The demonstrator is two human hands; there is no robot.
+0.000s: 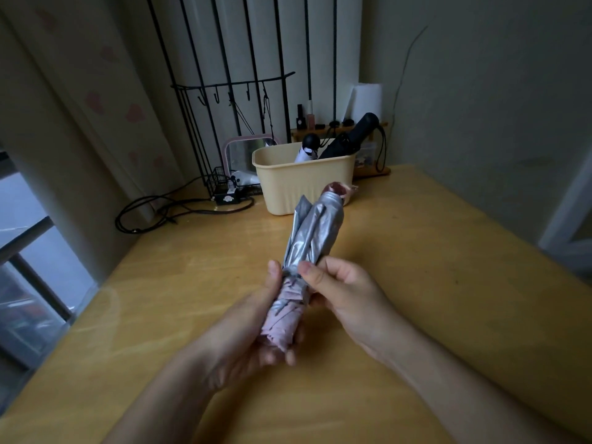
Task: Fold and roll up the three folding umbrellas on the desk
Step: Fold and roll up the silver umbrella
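No text, label, brand or number is legible on anything here.

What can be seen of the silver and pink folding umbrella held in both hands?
The silver and pink folding umbrella is collapsed, its shiny silver fabric loosely pleated, not yet rolled tight. Its pink end lies in the left hand, whose fingers curl round it; the right hand pinches the fabric midway. Its far end points away, raised above the wooden desk.
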